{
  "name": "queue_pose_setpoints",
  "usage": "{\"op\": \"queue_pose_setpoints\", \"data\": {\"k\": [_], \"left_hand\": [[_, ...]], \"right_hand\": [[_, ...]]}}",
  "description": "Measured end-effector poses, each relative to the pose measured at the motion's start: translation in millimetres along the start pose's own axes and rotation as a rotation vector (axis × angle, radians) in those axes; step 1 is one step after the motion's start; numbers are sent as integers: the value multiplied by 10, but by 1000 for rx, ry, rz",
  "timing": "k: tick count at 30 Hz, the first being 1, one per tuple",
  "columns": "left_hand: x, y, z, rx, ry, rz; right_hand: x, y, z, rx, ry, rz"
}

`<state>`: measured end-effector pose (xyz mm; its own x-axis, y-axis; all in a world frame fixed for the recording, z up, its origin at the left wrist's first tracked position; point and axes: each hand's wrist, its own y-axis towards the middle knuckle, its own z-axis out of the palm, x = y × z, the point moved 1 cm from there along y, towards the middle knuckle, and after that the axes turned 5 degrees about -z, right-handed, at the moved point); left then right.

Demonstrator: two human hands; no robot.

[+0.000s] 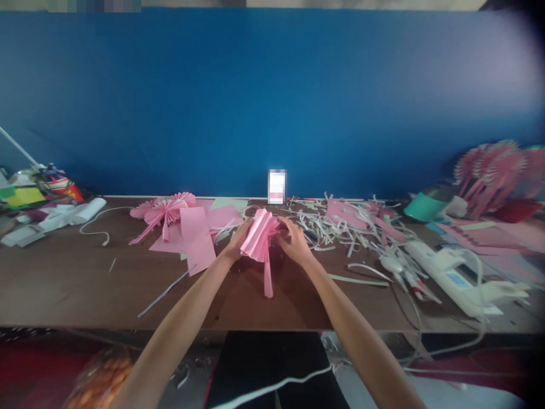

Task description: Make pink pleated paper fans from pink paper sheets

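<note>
Between my hands, just above the table, is a pleated pink paper fan [258, 236] with a narrow folded strip [268, 278] hanging down from it. My left hand [239, 237] is closed on the fan's left side, its fingertips partly behind the folds. At the upper right edge, my right hand [293, 241] has its thumb and fingers bent in against the paper. Left of my hands, finished-looking pink paper fans [166, 210] lie beside flat pink paper sheets [197, 236].
White paper strips [336, 224] lie tangled to the right. A white power strip [447, 278] with cables sits at the right front. A lit phone [276, 186] leans on the blue partition [272, 96]. More pink rosettes [489, 165] stand far right, by a teal container [428, 203].
</note>
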<state>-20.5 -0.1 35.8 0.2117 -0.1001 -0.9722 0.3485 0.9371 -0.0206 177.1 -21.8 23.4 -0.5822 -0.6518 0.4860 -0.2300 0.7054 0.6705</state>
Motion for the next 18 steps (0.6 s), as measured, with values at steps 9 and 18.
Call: {"op": "queue_pose_setpoints", "data": {"k": [9, 18], "left_hand": [[43, -57, -5, 224, -263, -235], [100, -46, -102, 346, -239, -419]], "right_hand": [[48, 18, -38, -60, 55, -19], [-3, 9, -118, -248, -184, 73]]}}
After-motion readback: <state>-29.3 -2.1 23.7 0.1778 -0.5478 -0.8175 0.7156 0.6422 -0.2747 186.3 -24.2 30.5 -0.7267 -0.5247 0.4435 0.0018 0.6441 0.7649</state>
